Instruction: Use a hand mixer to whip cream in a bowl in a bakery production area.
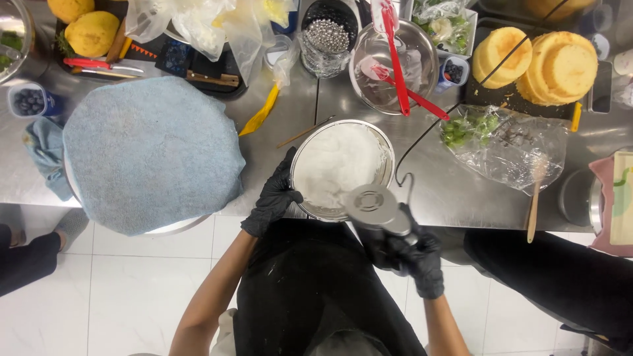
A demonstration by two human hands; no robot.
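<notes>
A steel mixing bowl (304, 150) full of white cream stands at the near edge of the steel counter (277, 132). My left hand (273, 198), in a black glove, grips the bowl's left rim. My right hand (415, 257), also gloved in black, holds a hand mixer (372, 206) over the bowl's near right side. The mixer's grey round top faces the camera and its beaters are hidden beneath it. A black cord (422, 132) runs from the mixer up across the counter.
A large round pan covered by a blue towel (151, 155) sits left. Behind are a second steel bowl with red spatulas (395, 62), sponge cake layers (560, 66), a bag of greens (508, 142), a wooden spoon (535, 198), blueberries (30, 102). Another person's dark leg (560, 277) is at right.
</notes>
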